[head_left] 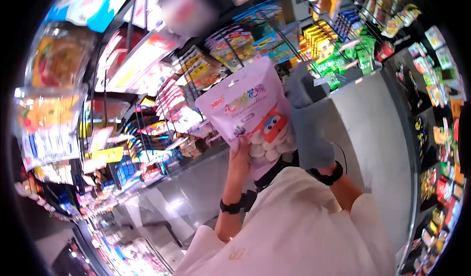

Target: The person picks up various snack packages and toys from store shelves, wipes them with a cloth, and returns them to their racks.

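Note:
A pale pink bag of marshmallows [245, 99] is held up in front of me, its printed front with a red cartoon character facing me. White marshmallows show through its lower part. My left hand [240, 154] grips the lower left corner, thumb on the front and the other fingers behind. Grey cloth [314, 131], shaped like a mitt, covers my right hand [323, 169] nearly to the wrist and hides its fingers. The cloth's upper part overlaps the right edge of the bag in this view. Both wrists carry black bands.
Racks of bagged snacks, including yellow packets [319, 40] and green packets [338, 62], stand close beyond the bag. Clear packs [49, 112] hang near on the left. More shelves [436, 178] line the right side, across a grey floor [373, 129].

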A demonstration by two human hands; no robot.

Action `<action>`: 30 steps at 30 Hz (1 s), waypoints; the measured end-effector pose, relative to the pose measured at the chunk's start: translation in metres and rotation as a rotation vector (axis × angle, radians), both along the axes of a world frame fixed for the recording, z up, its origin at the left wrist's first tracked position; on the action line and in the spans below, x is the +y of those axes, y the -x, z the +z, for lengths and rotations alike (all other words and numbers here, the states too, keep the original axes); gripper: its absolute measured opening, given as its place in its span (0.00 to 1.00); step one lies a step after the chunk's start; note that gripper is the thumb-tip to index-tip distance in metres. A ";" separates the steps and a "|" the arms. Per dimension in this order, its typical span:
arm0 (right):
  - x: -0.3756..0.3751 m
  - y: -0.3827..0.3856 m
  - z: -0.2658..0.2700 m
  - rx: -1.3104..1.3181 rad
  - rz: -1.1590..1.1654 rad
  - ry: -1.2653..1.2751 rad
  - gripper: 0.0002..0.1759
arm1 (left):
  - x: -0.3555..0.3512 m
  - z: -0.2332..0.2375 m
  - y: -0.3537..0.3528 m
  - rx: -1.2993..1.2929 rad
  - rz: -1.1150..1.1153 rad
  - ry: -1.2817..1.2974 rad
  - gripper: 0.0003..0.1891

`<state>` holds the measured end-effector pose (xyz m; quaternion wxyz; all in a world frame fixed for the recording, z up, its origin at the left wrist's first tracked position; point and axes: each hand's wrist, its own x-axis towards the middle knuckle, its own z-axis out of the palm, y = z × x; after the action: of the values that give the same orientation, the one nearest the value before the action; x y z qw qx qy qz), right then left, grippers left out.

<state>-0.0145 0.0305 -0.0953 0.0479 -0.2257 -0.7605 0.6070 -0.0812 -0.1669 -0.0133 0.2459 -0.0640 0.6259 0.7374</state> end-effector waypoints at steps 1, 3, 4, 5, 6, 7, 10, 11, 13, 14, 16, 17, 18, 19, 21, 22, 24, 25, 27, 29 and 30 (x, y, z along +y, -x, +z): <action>0.004 -0.006 -0.019 0.096 0.099 -0.131 0.21 | 0.004 0.005 -0.004 0.011 0.029 -0.016 0.19; 0.006 -0.004 -0.047 0.324 0.335 -0.542 0.23 | 0.018 0.022 -0.004 0.195 -0.036 0.109 0.20; 0.001 -0.001 -0.052 0.439 0.427 -0.739 0.23 | 0.024 0.034 -0.003 0.237 -0.049 0.079 0.20; -0.004 0.003 -0.036 0.462 0.444 -0.778 0.23 | 0.026 0.038 -0.001 0.263 -0.025 0.044 0.20; -0.028 0.009 -0.011 0.396 0.406 -0.469 0.27 | 0.028 0.041 0.002 0.214 -0.017 0.035 0.19; -0.054 0.017 0.014 0.323 0.367 -0.165 0.31 | 0.029 0.044 0.006 0.167 -0.009 0.021 0.18; -0.056 0.042 0.054 0.278 0.331 0.127 0.36 | 0.018 0.035 0.032 0.228 -0.003 -0.102 0.16; -0.054 0.048 0.063 0.294 0.309 0.175 0.36 | 0.019 0.039 0.037 0.238 -0.008 -0.062 0.16; -0.051 0.051 0.077 0.304 0.264 0.282 0.36 | 0.023 0.056 0.040 0.313 0.047 -0.130 0.15; -0.049 0.053 0.083 0.305 0.242 0.337 0.37 | 0.016 0.066 0.042 0.206 -0.036 -0.083 0.16; -0.049 0.056 0.093 0.299 0.200 0.416 0.37 | -0.004 0.046 0.055 0.130 -0.182 0.040 0.21; -0.052 0.057 0.095 0.295 0.201 0.400 0.37 | -0.009 0.051 0.060 0.134 -0.159 0.011 0.21; -0.057 0.057 0.094 0.284 0.205 0.360 0.37 | -0.015 0.061 0.066 0.244 -0.140 0.005 0.23; -0.064 0.056 0.092 0.270 0.215 0.309 0.37 | -0.020 0.065 0.072 0.355 -0.118 0.002 0.25; -0.079 0.053 0.083 0.239 0.239 0.211 0.36 | -0.041 0.054 0.086 0.401 -0.110 0.030 0.26; -0.083 0.049 0.080 0.222 0.242 0.175 0.36 | -0.053 0.051 0.090 0.393 -0.157 -0.009 0.26; -0.085 0.040 0.076 0.186 0.239 0.115 0.36 | -0.062 0.075 0.091 0.334 -0.195 -0.216 0.25; -0.083 0.034 0.076 0.169 0.234 0.091 0.36 | -0.067 0.086 0.090 0.336 -0.196 -0.234 0.25; -0.076 0.020 0.073 0.130 0.210 0.060 0.36 | -0.080 0.097 0.095 0.349 -0.272 -0.234 0.23; -0.071 0.007 0.071 0.090 0.177 0.031 0.36 | -0.081 0.082 0.107 0.477 -0.326 -0.190 0.22; -0.070 0.001 0.069 0.079 0.156 0.021 0.36 | -0.081 0.073 0.113 0.419 -0.409 -0.219 0.22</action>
<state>-0.0159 -0.0399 -0.0261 0.0281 -0.1421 -0.7667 0.6254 -0.1939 -0.2478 0.0596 0.2601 0.2435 0.5796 0.7329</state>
